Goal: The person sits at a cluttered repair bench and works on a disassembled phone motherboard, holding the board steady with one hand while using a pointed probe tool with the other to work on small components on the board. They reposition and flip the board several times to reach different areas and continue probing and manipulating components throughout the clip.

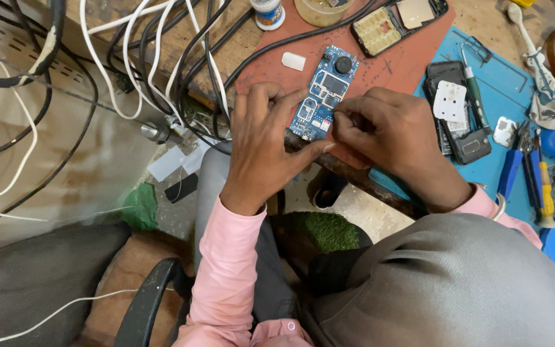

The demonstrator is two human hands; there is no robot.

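Observation:
A small blue phone circuit board (324, 90) lies on a reddish-brown work mat (393, 64) at the bench edge. My left hand (261, 144) holds the board's near end, thumb under it and fingers along its left side. My right hand (390, 138) pinches at the board's lower right corner with fingertips closed together; whether it holds a small part or tool there is hidden. Both sleeves are pink.
A black phone shell with white keypad sheet (457, 119), a phone front housing (396, 22), a green-tipped tool (473, 96), pliers and screwdrivers (534, 177) lie on a blue mat (502, 77). White and black cables (155, 58) hang at left. A small white piece (293, 61) sits near the board.

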